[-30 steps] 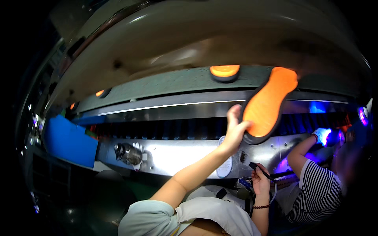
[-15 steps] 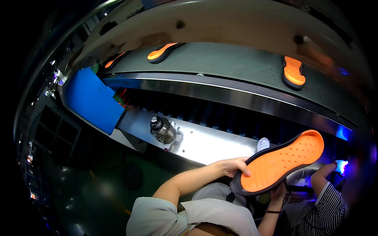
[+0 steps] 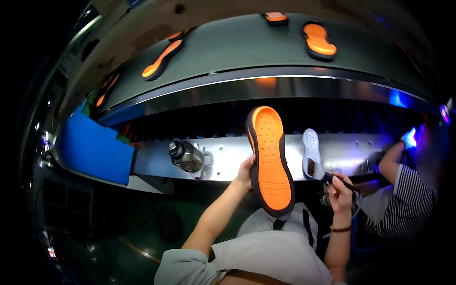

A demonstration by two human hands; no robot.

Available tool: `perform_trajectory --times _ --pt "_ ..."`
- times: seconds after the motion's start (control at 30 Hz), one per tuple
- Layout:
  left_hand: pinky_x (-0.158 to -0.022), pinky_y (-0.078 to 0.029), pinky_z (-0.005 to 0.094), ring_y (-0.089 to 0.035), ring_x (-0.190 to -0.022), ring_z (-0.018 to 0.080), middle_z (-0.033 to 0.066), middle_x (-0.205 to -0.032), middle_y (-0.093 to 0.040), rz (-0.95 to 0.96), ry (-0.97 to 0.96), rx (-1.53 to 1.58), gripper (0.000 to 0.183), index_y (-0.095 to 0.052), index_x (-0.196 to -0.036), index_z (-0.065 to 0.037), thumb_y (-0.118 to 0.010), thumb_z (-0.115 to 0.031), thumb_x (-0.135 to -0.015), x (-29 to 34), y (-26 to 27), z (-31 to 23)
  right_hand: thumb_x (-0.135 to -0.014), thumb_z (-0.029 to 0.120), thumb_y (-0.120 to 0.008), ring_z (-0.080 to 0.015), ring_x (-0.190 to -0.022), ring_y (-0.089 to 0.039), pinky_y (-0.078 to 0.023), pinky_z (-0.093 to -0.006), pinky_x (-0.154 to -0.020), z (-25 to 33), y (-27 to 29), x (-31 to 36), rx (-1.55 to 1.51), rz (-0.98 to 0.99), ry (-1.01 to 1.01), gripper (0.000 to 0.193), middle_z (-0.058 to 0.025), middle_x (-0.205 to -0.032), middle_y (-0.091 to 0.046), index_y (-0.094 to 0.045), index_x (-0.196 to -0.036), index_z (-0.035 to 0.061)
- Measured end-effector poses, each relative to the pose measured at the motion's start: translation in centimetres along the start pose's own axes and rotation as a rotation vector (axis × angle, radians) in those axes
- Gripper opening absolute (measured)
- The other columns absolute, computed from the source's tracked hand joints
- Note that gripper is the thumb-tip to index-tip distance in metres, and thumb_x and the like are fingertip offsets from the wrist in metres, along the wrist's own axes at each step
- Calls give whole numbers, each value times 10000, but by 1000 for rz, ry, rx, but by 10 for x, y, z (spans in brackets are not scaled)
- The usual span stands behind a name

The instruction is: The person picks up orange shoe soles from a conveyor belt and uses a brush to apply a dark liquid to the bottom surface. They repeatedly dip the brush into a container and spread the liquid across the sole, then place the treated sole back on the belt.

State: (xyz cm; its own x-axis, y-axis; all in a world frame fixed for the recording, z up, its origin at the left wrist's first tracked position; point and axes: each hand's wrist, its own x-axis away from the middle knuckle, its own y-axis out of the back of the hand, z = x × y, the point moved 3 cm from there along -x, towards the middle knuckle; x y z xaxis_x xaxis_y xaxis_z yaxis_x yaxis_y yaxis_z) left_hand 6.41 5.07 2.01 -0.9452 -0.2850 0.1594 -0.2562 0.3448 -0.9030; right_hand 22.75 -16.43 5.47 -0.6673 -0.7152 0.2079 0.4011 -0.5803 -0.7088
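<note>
My left hand point(image 3: 246, 172) is closed on the side of a shoe sole point(image 3: 271, 156), orange inside with a black rim. The sole stands nearly upright in the view, its dotted face toward me and its narrower end away. My right hand point(image 3: 340, 192) grips the dark handle of a brush point(image 3: 317, 169). Its bristles are over the near end of a white sole-shaped piece point(image 3: 311, 142) lying on the metal ledge point(image 3: 235, 154); whether they touch it I cannot tell.
A bottle with a black cap point(image 3: 186, 156) stands on the ledge at left, beside a blue panel point(image 3: 102, 147). Beyond, a green conveyor belt point(image 3: 228, 47) carries several orange-and-black soles. To the right, a co-worker's striped sleeve point(image 3: 412, 187) and blue-lit hand point(image 3: 409, 137) are close by.
The sole has swung from tilted rightward to nearly upright and moved left, now in my left hand only. My right hand has come out from under it with the brush. Soles on the belt have shifted.
</note>
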Motion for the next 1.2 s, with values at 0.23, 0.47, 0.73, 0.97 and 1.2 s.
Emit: perform_trajectory --times 0.23,0.47,0.73,0.97,1.2 --pt "-860 -452 364 -517 -1050 243 109 -1202 -477 43 -46 -125 866 -310 -1304 -110 -216 -752 -730 -18 -59 32 -754 35 -608 -36 -468 -445 -355 -136 -433 22 -53 -31 317 266 -22 181 -41 -673 -580 -595 -919 -40" --pt "-908 -415 372 -489 -1078 232 118 -1203 -460 131 -50 -128 861 -282 -1309 -110 -119 -744 -748 -31 -91 70 -739 54 -644 -11 -463 -444 -341 -120 -422 55 -61 -68 452 285 55 169 -18 -647 -591 -625 -896 -6" --pt "-934 -388 346 -450 -1108 194 62 -1225 -445 -204 -216 -363 792 -337 -1274 -138 -169 -720 -763 -59 -81 88 -695 25 -617 -146 -620 -605 -476 -241 -569 47 -80 -35 1149 431 652 122 -119 -723 -627 -619 -807 -22" --pt "-814 -474 312 -572 -962 192 69 -1103 -564 -128 -291 -229 734 -442 -1207 -94 -252 -671 -795 -49 -61 51 -660 88 -617 -205 -591 -616 -480 -241 -566 42 -27 13 1178 730 297 131 -108 -690 -626 -645 -777 38" --pt "-949 -358 395 -436 -1129 266 123 -1248 -424 341 -24 -117 884 -262 -1317 -105 -96 -750 -737 -58 -117 87 -755 11 -603 -66 -653 -575 -461 -173 -582 100 -63 -50 763 438 326 125 -75 -754 -637 -625 -862 -49"
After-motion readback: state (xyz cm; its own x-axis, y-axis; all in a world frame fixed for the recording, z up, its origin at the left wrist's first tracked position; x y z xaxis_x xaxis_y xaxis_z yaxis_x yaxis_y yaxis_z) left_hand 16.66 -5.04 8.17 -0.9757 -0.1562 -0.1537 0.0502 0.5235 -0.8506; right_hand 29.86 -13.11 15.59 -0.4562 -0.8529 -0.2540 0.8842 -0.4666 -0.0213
